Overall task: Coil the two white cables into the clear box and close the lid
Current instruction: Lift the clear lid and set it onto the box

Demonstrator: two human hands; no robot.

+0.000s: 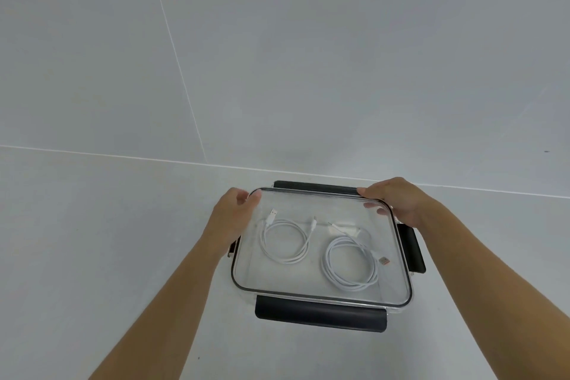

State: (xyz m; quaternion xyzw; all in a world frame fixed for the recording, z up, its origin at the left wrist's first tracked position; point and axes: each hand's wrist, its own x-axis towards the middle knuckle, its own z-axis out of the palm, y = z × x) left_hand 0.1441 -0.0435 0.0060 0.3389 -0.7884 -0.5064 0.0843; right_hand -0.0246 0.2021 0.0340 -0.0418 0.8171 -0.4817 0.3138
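— Head view, starting at the left: what's there?
— The left hand [229, 219] grips the clear lid's [320, 256] far-left corner, fingers [246, 199] curled on its rim.
— And beneath the lid?
— The clear box [398, 311] sits on the pale desk [92, 241]; inside, the left cable [285, 239] and the right cable [351, 264] lie coiled, apart.
— The right side?
— The right hand [398, 200] clasps the far-right corner.
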